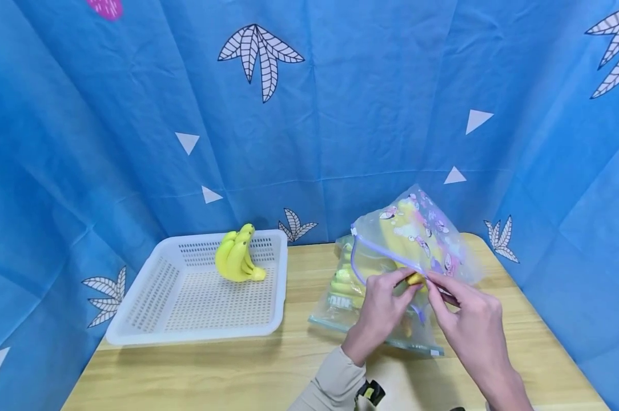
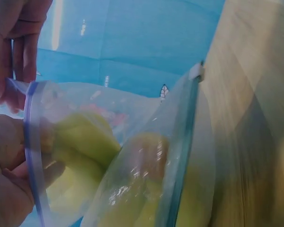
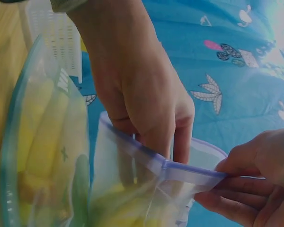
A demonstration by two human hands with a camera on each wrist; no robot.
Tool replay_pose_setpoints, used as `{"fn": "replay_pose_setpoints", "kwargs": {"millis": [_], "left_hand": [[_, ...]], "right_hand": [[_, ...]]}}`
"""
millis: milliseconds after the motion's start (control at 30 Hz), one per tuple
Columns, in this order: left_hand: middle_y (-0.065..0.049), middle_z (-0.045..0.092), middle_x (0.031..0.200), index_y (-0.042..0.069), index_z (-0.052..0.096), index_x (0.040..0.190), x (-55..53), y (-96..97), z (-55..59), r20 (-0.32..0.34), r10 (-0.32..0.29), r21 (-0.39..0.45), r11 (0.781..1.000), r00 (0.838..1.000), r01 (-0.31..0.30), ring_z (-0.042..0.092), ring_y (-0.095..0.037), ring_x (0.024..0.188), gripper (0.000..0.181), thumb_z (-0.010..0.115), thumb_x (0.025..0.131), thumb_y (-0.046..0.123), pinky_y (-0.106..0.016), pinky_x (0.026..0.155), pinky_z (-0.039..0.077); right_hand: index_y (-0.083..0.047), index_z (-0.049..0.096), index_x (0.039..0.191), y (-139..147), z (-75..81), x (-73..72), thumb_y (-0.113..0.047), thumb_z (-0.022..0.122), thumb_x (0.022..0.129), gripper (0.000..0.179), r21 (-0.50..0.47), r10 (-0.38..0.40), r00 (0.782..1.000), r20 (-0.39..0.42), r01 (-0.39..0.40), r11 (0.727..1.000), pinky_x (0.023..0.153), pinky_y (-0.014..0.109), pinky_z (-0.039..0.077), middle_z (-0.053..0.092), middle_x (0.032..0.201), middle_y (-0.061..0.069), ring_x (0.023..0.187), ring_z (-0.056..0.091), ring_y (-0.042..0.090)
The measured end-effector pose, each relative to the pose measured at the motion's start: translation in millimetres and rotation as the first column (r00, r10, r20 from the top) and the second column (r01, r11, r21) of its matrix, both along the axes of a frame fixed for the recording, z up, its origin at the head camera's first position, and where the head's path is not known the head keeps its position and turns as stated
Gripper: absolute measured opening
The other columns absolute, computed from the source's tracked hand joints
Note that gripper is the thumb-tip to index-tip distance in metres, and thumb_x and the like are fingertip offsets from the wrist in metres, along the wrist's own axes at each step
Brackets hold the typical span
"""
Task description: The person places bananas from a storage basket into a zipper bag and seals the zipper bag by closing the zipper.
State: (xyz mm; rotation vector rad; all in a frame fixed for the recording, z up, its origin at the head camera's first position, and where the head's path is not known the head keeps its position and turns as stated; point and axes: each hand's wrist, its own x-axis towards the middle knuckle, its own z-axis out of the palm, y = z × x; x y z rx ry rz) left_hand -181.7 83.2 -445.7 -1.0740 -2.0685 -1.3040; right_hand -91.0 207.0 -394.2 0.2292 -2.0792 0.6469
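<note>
A clear zip bag (image 1: pixel 392 242) with a purple rim and printed pink and purple figures holds yellow bananas (image 2: pixel 85 142). My left hand (image 1: pixel 384 302) reaches through its mouth, and the thumb and fingers grip the bananas' brownish stem end (image 1: pixel 415 278). At the purple rim, my right hand (image 1: pixel 469 319) pinches the bag's edge between thumb and fingers, as the right wrist view also shows. Beneath and nearer to me lies a second zip bag (image 3: pixel 47 142) with a green rim and more bananas inside. The left fingertips show only through the film.
A white perforated plastic basket (image 1: pixel 201 337) stands on the left of the wooden table (image 1: pixel 309 274). One yellow banana bunch (image 1: pixel 237 257) sits in its back right part. Blue printed cloth (image 1: pixel 340 114) hangs close behind the table and along both sides.
</note>
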Motion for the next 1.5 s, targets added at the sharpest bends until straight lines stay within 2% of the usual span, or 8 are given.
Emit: {"fn": "replay_pose_setpoints", "kwargs": {"millis": [167,367,567,833,967,1167,1367,1500], "left_hand": [[-0.003,0.079,0.097,0.008,0.081,0.102,-7.2,9.4,6.5,0.108,0.096,-0.046,0.995,0.990,-0.091,0.073,-0.004,0.089,0.017,0.084,0.086,0.012,-0.009,0.078,0.054],[0.000,0.079,0.090,0.010,0.082,0.095,-15.1,17.3,10.3,0.240,0.188,-0.163,0.975,0.952,-0.151,0.072,-0.004,0.085,0.014,0.087,0.084,0.018,-0.006,0.077,0.051],[0.002,0.076,0.084,0.012,0.080,0.096,-24.9,18.2,7.2,0.202,0.152,-0.147,0.981,0.968,-0.123,0.060,0.003,0.070,0.010,0.082,0.088,0.018,-0.005,0.066,0.047],[-0.007,0.078,0.096,0.008,0.080,0.105,-38.5,22.1,-3.4,0.073,0.145,-0.014,0.989,0.987,-0.144,0.073,-0.011,0.091,0.029,0.082,0.079,-0.002,-0.012,0.085,0.053],[-0.006,0.079,0.096,0.009,0.079,0.110,-38.9,22.0,-4.4,0.147,0.137,-0.057,0.990,0.980,-0.130,0.071,-0.006,0.086,0.027,0.080,0.084,0.002,-0.009,0.079,0.052],[-0.001,0.078,0.094,0.012,0.080,0.109,-35.5,16.2,0.6,0.310,0.155,-0.185,0.978,0.938,-0.100,0.060,0.002,0.071,0.018,0.079,0.092,0.018,-0.007,0.062,0.046],[0.003,0.075,0.118,0.013,0.076,0.121,-33.3,-4.8,3.6,0.308,0.090,-0.286,0.958,0.947,0.002,0.068,-0.003,0.107,0.027,0.076,0.094,0.014,-0.008,0.090,0.049],[0.000,0.073,0.123,0.011,0.074,0.125,-29.9,-26.4,9.6,0.310,0.065,-0.286,0.958,0.949,0.028,0.068,0.002,0.083,0.028,0.073,0.096,0.013,-0.006,0.068,0.050]], "right_hand": [[-0.001,0.080,0.103,0,-4.1,-2.6,0.015,0.080,0.076,0.032,-0.001,0.022,1.000,0.004,-0.022,1.000,0.072,0.008,0.054,0.078,0.094,0.013,0.074,0.076,0.022],[-0.002,0.080,0.102,1,-9.0,-4.0,0.014,0.080,0.075,0.032,0.011,0.020,1.000,0.021,-0.020,1.000,0.072,0.007,0.054,0.078,0.094,0.011,0.074,0.075,0.018],[-0.003,0.081,0.101,0,-13.0,-5.2,0.015,0.080,0.074,0.033,0.020,0.031,0.999,0.010,-0.032,0.999,0.075,0.007,0.053,0.078,0.094,0.011,0.073,0.076,0.024],[-0.003,0.080,0.101,-3,-15.5,-8.5,0.016,0.079,0.073,0.034,0.033,0.038,0.999,0.016,-0.039,0.999,0.076,0.005,0.052,0.078,0.093,0.010,0.072,0.076,0.026],[-0.001,0.080,0.100,-1,-14.6,-12.4,0.016,0.078,0.075,0.030,0.018,0.035,0.999,0.035,-0.035,0.999,0.072,0.008,0.054,0.078,0.093,0.012,0.073,0.076,0.028],[0.003,0.078,0.100,3,-10.4,-16.2,0.015,0.076,0.078,0.025,-0.005,0.028,0.999,0.045,-0.028,1.000,0.068,0.009,0.055,0.077,0.090,0.016,0.071,0.075,0.032],[0.003,0.078,0.102,9,-4.1,-18.8,0.014,0.075,0.080,0.024,-0.042,-0.006,0.999,0.044,0.008,0.999,0.068,0.003,0.050,0.077,0.089,0.017,0.072,0.074,0.021],[0.003,0.079,0.101,10,1.6,-21.7,0.011,0.074,0.083,0.021,-0.088,-0.022,0.999,0.039,0.025,0.996,0.069,0.001,0.048,0.077,0.089,0.018,0.080,0.065,-0.004]]}}
